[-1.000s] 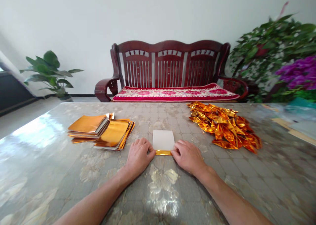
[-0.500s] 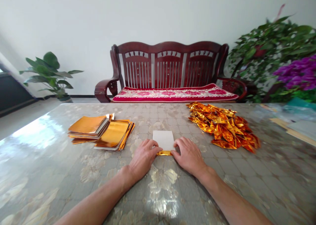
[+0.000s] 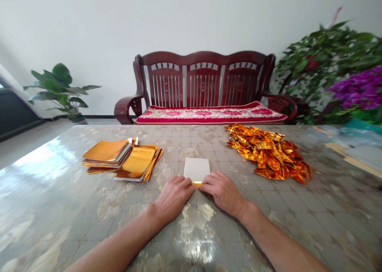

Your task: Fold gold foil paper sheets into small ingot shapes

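A sheet of foil paper (image 3: 197,169) lies white side up on the table between my hands, its near edge folded over into a narrow gold strip. My left hand (image 3: 176,192) pinches the left end of that strip, fingers pressed together. At the strip's right end, my right hand (image 3: 221,190) grips the fold between thumb and fingers. Only a short gold piece shows between my fingertips. To the left sit stacks of flat gold foil sheets (image 3: 135,160). A heap of folded gold foil pieces (image 3: 270,154) lies to the right.
A clear, flower-patterned cover lies over the table (image 3: 119,232). Plastic bags and papers (image 3: 362,148) rest at its right edge. Beyond it stands a dark red wooden bench (image 3: 205,85) with a red cushion, flanked by potted plants (image 3: 59,87).
My hands have come closer together along the folded edge, the right one moving left. Less of the gold strip shows between them, and my fingers are more tightly closed.
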Motion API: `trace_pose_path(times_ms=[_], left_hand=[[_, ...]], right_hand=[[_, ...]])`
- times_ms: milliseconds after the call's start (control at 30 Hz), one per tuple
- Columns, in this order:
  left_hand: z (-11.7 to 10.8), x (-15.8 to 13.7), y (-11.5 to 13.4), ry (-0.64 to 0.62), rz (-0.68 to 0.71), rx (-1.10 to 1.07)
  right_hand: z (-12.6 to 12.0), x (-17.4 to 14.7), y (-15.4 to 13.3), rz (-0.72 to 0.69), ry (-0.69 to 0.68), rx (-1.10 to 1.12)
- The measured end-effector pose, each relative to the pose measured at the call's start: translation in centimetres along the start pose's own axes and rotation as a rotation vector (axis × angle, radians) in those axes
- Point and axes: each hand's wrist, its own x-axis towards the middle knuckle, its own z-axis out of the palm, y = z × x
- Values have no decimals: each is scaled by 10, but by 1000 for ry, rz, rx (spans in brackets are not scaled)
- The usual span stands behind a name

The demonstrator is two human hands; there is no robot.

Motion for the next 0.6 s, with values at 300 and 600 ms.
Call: trace_pose_path(times_ms=[300, 600], left_hand=[[-5, -11, 5, -71, -62, 56], [4, -18, 16, -67, -123, 161]], right_hand=[[-6, -6, 7, 33, 48, 47], [-6, -9, 19, 20, 46, 54]])
